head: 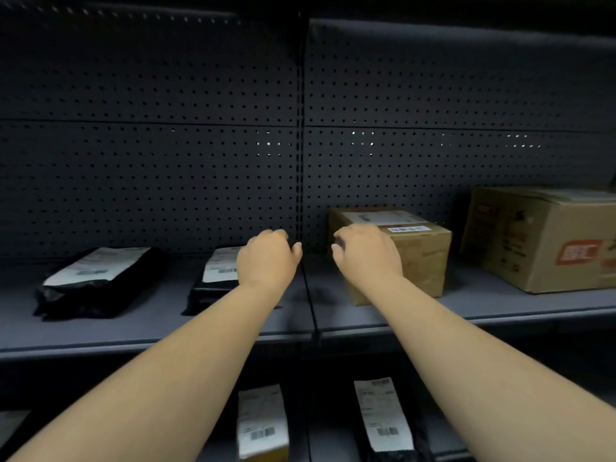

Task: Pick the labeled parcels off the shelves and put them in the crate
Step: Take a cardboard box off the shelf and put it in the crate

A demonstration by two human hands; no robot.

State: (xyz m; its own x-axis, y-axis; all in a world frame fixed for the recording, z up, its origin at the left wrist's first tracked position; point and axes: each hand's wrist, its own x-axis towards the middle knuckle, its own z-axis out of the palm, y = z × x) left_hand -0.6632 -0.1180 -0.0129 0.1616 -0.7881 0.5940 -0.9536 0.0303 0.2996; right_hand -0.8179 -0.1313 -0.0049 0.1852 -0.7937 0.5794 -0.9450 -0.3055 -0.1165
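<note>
Both my arms reach out over a grey shelf (150,331). My left hand (268,258) hovers above a black bag parcel (213,288) with a white label, fingers curled, holding nothing. My right hand (365,253) is in front of the left side of a small brown cardboard box (423,258) with a label on top; its fingers curl inward and I cannot tell if they touch the box. Another black labeled bag (96,281) lies further left. No crate is in view.
A large cardboard box (540,238) stands at the right on the same shelf. On the shelf below lie a labeled brown parcel (261,425) and a labeled black parcel (383,418). A dark pegboard (166,161) backs the shelves, with an upright post (300,145) in the middle.
</note>
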